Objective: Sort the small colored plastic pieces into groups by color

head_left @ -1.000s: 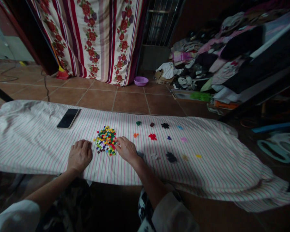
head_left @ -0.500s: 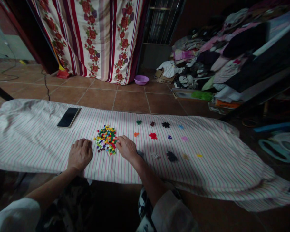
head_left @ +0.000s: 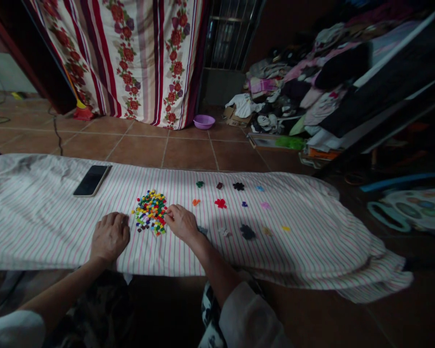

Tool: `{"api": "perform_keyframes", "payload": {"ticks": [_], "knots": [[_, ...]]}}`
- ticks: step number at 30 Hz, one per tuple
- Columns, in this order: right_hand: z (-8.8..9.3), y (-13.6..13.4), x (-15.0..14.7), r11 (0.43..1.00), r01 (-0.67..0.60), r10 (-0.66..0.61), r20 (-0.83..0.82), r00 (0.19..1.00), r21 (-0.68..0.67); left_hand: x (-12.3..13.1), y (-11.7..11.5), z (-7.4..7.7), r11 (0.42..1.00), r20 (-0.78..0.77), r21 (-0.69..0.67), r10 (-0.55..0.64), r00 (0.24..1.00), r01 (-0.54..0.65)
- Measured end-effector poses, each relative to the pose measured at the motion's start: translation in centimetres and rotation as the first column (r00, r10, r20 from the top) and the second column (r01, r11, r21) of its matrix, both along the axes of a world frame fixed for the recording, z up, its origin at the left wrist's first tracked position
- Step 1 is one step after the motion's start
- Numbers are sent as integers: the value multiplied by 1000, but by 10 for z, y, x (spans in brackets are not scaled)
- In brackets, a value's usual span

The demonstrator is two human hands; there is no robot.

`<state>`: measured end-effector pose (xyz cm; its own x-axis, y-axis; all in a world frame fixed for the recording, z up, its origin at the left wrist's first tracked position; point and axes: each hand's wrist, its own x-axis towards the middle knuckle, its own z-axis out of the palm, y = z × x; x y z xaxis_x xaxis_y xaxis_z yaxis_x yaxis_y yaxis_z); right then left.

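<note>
A pile of small multicoloured cubes (head_left: 150,211) lies on a striped cloth (head_left: 130,263). My right hand (head_left: 182,222) is at the pile's right edge, thumb and fingertips pinched together; whatever is between them is too small to make out. Left of the pile, my left hand (head_left: 110,237) rests palm down on the cloth, fingers loosely bent and no object visible in it. Small single-colour groups are laid out in rows to the right, among them red pieces (head_left: 221,203), black pieces (head_left: 239,186), dark grey pieces (head_left: 247,232) and orange pieces (head_left: 196,202). My right hand partly covers a grey-blue group (head_left: 202,230).
A phone (head_left: 92,181) lies on the cloth at the left. Beyond, on the tiled floor (head_left: 188,152), are a purple basin (head_left: 204,122) and a red broom (head_left: 83,112) by a flowered curtain (head_left: 145,58). Heaped clothes (head_left: 297,87) fill the back right.
The view has shifted, so the whole scene sits further left. My right hand stays pinched at the pile's edge, and my left hand still rests on the cloth.
</note>
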<state>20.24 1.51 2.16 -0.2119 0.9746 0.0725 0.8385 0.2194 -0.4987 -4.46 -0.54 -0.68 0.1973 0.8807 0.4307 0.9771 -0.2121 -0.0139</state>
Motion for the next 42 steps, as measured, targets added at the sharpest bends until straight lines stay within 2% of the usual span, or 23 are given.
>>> {"api": "perform_keyframes", "payload": {"ticks": [10, 20, 25, 32, 38, 42], "knots": [[-3, 0, 0, 999, 17, -15, -38, 999, 35, -2, 0, -2, 1000, -45, 19, -18, 999, 19], [-3, -1, 14, 985, 33, -5, -158, 987, 172, -3, 2, -2, 999, -45, 47, -12, 999, 14], [-1, 3, 43, 955, 164, -97, -264, 960, 246, -4, 2, -3, 999, -48, 30, -13, 999, 15], [0, 9, 104, 869, 423, -281, -448, 849, 257, -5, 2, -3, 999, -48, 36, -30, 998, 31], [2, 1, 156, 789, 566, -428, -448, 785, 239, -4, 1, -3, 999, -57, 50, -17, 998, 19], [-3, -5, 177, 794, 575, -455, -433, 778, 198, -3, 1, -3, 998, -66, 54, -8, 998, 11]]}}
